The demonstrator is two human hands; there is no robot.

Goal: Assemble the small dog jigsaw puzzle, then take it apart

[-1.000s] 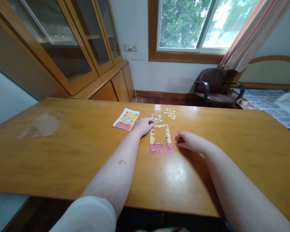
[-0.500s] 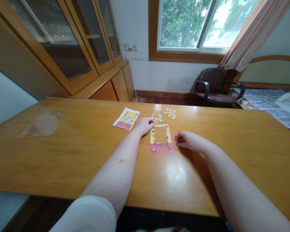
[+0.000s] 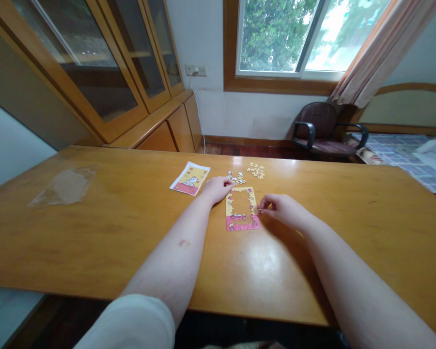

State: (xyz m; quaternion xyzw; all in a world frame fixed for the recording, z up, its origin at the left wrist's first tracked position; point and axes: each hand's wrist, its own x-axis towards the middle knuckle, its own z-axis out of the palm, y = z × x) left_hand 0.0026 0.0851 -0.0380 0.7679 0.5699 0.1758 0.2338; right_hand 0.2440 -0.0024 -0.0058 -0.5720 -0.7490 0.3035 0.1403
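Note:
A partly assembled jigsaw puzzle [image 3: 255, 225] lies on the table, yellow above and pink below, with bare wood showing through its middle. My left hand [image 3: 217, 189] rests by its top left corner, fingers loosely stretched out and holding nothing that I can see. At the puzzle's right edge my right hand [image 3: 281, 208] pinches a small puzzle piece [image 3: 260, 210] between thumb and fingers. Just beyond my left fingertips is a pile of white-and-dark puzzle pieces [image 3: 239, 180]. To the right of that pile are several yellow pieces [image 3: 256, 170].
A picture card [image 3: 189, 179] with a white animal on yellow and pink lies left of my left hand. Farther left on the wooden table [image 3: 131, 232] is a clear plastic bag [image 3: 67, 185]. An office chair [image 3: 318, 128] stands beyond the far edge.
My right hand has moved left to the puzzle's right edge with a piece in its fingers. The pink pieces seen beside it earlier no longer show. My left hand has stayed in place.

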